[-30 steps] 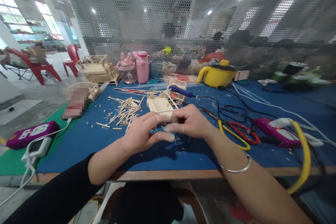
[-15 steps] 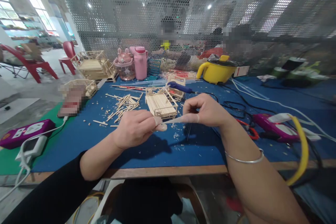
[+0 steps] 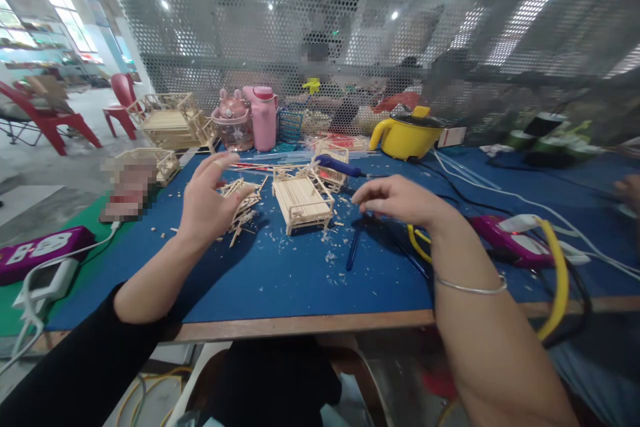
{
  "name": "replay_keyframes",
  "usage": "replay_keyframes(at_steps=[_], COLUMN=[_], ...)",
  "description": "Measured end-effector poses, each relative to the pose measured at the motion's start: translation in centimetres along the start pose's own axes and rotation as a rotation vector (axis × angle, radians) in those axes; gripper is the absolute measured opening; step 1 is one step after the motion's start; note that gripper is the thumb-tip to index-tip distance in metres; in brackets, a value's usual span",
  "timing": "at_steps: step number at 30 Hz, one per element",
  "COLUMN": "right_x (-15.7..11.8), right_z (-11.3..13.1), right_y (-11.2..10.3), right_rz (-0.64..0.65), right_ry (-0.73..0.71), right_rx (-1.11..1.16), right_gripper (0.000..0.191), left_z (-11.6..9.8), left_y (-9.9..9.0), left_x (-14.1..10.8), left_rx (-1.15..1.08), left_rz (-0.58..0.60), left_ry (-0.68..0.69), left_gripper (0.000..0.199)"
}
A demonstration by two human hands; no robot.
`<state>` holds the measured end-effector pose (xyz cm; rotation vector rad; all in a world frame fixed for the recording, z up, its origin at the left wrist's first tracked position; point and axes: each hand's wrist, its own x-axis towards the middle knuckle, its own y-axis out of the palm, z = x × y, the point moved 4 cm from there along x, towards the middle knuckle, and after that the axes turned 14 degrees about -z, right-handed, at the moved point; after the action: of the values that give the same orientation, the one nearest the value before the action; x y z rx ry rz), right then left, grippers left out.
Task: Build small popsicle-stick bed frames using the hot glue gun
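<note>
My left hand (image 3: 207, 203) is raised over a pile of thin wooden sticks (image 3: 245, 213), fingers spread and thumb apart. A pale wrap shows on one of its fingers. My right hand (image 3: 393, 200) hovers to the right with loosely bent fingers, and nothing shows in it. Between the hands stands a small bed-like frame of wooden sticks (image 3: 303, 200), upright on the blue mat. A blue glue gun (image 3: 340, 165) lies just behind it, against another small stick frame (image 3: 330, 179). Below my right hand is a slim dark blue tool (image 3: 353, 248).
Pink bottle (image 3: 263, 119), pink jar (image 3: 234, 127) and yellow pot (image 3: 413, 133) line the back by a perforated metal screen (image 3: 225, 33). Larger stick frames (image 3: 173, 123) stand back left. Cables and a purple power strip (image 3: 515, 240) lie right. A co-worker's hand (image 3: 627, 190) shows at far right.
The whitish strip stretched between my hands is no longer seen there. My left hand has moved left and up and opened over the sticks; my right hand has shifted slightly and loosened its pinch.
</note>
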<state>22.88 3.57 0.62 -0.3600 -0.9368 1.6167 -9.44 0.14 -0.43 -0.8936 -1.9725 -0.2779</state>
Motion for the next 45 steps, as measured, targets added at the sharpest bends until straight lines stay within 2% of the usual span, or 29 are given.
replay_keyframes(at_steps=[2,3,7,10,12,15,18,20,24,28,32,38,41,45], right_x=[0.2,0.3,0.6,0.6,0.5,0.1,-0.7,-1.2,-1.7,-1.7,-1.5,-1.6,-1.8,-2.3], right_z=[-0.3,-0.3,-0.2,0.0,0.1,0.5,2.1,3.9,6.9,7.4,7.0,7.3,7.5,8.3], right_y=[1.3,1.8,3.4,4.1,4.1,3.5,3.0,3.3,5.3,7.1,7.2,7.3,7.3,7.0], right_rz=[0.098,0.114,0.135,0.163,0.184,0.225,0.237,0.152,-0.142,-0.307,-0.387,-0.434,-0.458,-0.467], right_ry=[0.021,0.02,0.001,-0.005,-0.014,-0.032,-0.046,-0.089,-0.256,-0.331,-0.355,-0.412,-0.44,-0.535], right_rx=[-0.152,-0.196,-0.328,-0.393,-0.43,-0.446,-0.28,-0.109,0.003,-0.061,-0.106,-0.177,-0.182,-0.165], right_gripper=[0.011,0.011,0.007,0.008,0.008,0.009,0.015,0.019,0.019,0.015,0.016,0.017,0.017,0.018], left_z=[0.1,0.1,-0.7,-1.0,-0.8,-0.1,0.1,-0.2,-1.2,-2.1,-2.6,-2.6,-2.3,-3.3], left_y=[0.6,0.8,1.3,1.8,2.1,2.8,3.5,3.8,4.1,4.3,4.3,4.7,4.4,3.1], left_x=[-0.5,-0.7,-1.5,-2.1,-2.4,-2.9,-3.4,-3.6,-4.1,-4.6,-5.0,-5.3,-5.0,-4.3], left_rx=[0.041,0.052,0.026,0.003,-0.04,-0.247,-0.472,-0.53,-0.583,-0.701,-0.677,-0.666,-0.587,-0.342], left_rz=[0.062,0.082,0.17,0.259,0.312,0.351,0.36,0.373,0.439,0.501,0.549,0.568,0.508,0.386], left_ry=[0.037,0.056,0.108,0.077,-0.022,-0.351,-0.683,-0.748,-0.653,-0.592,-0.594,-0.515,-0.36,0.073], left_gripper=[0.073,0.076,0.039,0.029,0.032,0.037,0.044,0.045,0.037,0.05,0.061,0.059,0.058,0.037])
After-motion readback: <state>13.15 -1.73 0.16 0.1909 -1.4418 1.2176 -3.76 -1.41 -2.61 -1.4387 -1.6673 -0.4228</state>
